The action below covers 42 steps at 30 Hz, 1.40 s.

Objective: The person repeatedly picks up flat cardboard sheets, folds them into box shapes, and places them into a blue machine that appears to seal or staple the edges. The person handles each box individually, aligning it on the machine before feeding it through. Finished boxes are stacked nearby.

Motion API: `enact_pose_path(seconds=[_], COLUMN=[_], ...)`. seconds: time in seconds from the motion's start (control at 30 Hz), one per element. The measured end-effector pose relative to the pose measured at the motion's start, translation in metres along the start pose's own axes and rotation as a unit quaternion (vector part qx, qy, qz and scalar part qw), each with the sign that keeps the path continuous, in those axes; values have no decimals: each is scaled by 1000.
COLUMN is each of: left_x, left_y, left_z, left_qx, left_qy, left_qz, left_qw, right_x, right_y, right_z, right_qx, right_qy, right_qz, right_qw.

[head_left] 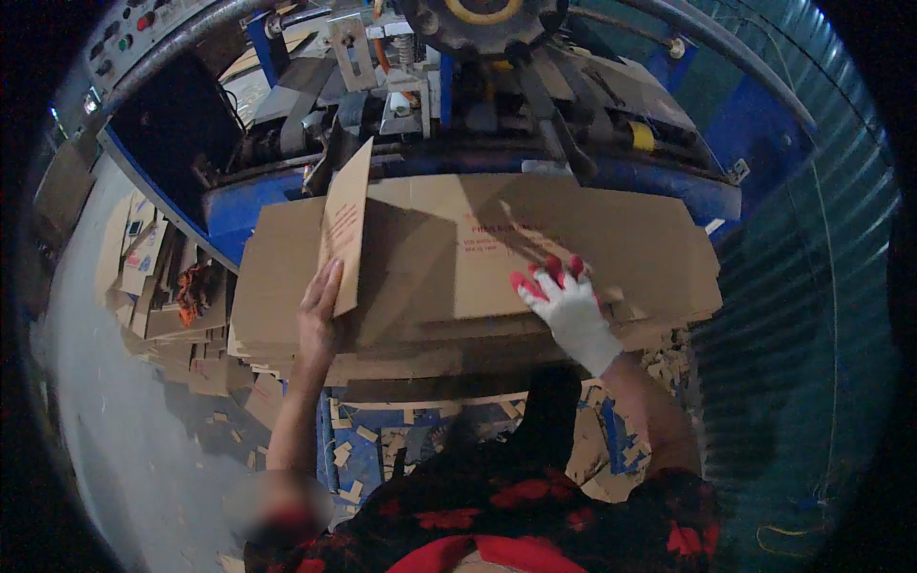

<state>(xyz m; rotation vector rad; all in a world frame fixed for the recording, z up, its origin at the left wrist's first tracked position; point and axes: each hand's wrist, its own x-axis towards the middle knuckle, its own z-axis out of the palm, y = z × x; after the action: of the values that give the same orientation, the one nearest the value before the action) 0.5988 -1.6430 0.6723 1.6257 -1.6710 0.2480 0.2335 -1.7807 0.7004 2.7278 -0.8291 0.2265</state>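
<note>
My bare left hand is closed on the lower edge of a cardboard flap with red print, which stands up from the pile. Beneath it lies a stack of flat brown cardboard sheets, the top one printed in red. Toward the right, my right hand wears a white knitted glove with red fingertips. Its fingers are spread and rest on the top sheet, just below the print. Where the flap joins the sheet, if it does, I cannot tell.
A blue machine with belts, rollers and a large black wheel stands directly beyond the stack. More cardboard piles sit on the left, with an orange bundle on them. Scraps litter the floor below; a corrugated wall rises right.
</note>
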Motion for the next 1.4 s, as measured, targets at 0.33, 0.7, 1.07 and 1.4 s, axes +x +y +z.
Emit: enact_pose_path(seconds=[0.33,0.7,1.07,1.4], left_x=[92,205,-39,-105], left_y=[-50,-97,-79,-65], left_z=[48,132,-62,-107], left_qx=[156,97,412,243], left_qy=[-78,-55,-72,-49], left_qz=[9,-112,-426,-516], left_qw=[985,987,802,820], right_x=[88,229,-32,-145], right_y=[62,142,73,16], right_z=[59,86,42,27], right_qx=[13,-26,4,139], right_qy=[69,-20,18,252], right_qz=[-10,183,247,383], right_qw=[997,983,969,878])
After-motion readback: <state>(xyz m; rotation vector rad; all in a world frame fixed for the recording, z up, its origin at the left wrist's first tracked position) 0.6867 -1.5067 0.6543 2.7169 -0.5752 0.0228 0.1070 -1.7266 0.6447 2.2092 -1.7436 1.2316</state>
